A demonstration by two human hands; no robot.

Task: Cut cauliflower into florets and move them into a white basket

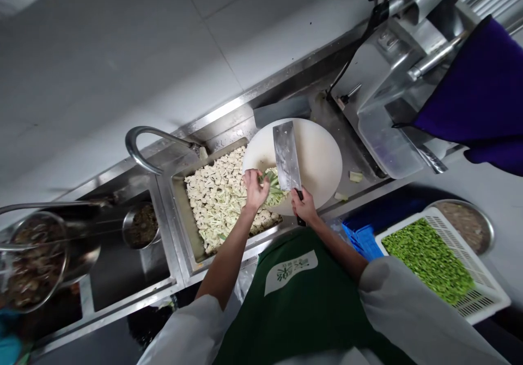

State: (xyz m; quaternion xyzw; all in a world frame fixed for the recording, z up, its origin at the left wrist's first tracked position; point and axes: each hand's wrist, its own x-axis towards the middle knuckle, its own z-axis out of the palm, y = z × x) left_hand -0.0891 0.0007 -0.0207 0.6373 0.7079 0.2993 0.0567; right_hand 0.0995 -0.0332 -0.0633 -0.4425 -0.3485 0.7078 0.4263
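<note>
My right hand (304,204) is wrapped round the dark handle of a cleaver (287,155), whose broad blade points away from me over a round white cutting board (321,158). At the board's left side, my left hand (256,188) has its fingers curled on a cauliflower (278,190) with green leaves, close beside the blade. The fingers partly hide the cauliflower. To the left of the board, a sink basin is filled with cut cauliflower florets (214,190), some of them under my left forearm.
A curved faucet (141,136) arches over the sink's left rim. Further left are a pot (141,226) and a large bowl (38,261). On the right stand a slicing machine (379,81), a second cleaver (420,150) and a white basket (488,294) of chopped greens (427,261).
</note>
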